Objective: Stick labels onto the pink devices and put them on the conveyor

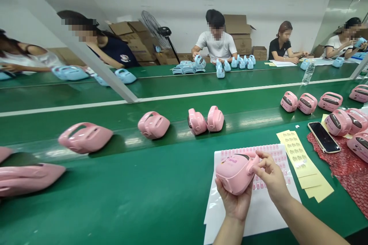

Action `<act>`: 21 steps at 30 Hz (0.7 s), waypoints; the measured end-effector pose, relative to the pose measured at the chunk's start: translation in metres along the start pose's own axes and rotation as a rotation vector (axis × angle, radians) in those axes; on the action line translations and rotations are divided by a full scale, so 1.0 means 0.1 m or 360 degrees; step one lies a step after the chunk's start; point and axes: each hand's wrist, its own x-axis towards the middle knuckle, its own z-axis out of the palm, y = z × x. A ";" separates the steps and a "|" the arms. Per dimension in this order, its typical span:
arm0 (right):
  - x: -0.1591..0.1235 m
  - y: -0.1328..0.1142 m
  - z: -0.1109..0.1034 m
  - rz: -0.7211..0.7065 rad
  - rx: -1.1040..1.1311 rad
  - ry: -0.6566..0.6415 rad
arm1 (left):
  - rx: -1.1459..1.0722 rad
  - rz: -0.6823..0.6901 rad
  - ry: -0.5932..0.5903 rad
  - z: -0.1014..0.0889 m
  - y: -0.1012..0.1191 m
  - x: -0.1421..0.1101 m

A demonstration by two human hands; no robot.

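A pink plastic device (234, 174) with a carry handle and a dark panel is raised over the bench, tilted. My left hand (237, 203) cups it from below, fingers closed around its lower body. At its right side my right hand (270, 174) pinches near the end of the handle with thumb and fingertips; whether a small sticker is between them I cannot make out. Beneath both hands lies a white sheet (221, 214) with rows of small pink stickers, partly hidden by the device and my hands.
Yellow label sheets (312, 180), a phone (324, 137) and red bubble wrap (350, 191) lie at right. More pink devices (153, 125) stand along the green conveyor belt (123, 116). Across it, several people handle blue devices (220, 69). A slanted white post (94, 51) rises at left.
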 end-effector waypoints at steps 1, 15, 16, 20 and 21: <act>0.00 -0.01 0.00 0.0001 0.0008 0.0007 | -0.0010 0.0005 0.0005 0.02 0.00 0.00; -0.01 0.09 -0.04 -0.0237 -0.0337 -0.0024 | -0.0163 -0.0040 -0.0042 0.13 0.01 -0.05; -0.01 0.10 -0.04 -0.0320 -0.0419 -0.0017 | -0.0204 -0.0057 -0.0056 0.14 0.01 -0.05; -0.05 0.12 -0.01 -0.0827 -0.0763 0.0108 | -0.0406 -0.0089 -0.0159 0.17 0.02 -0.06; -0.06 0.13 0.00 -0.0945 -0.0846 0.0154 | -0.0430 -0.0092 -0.0195 0.18 0.02 -0.06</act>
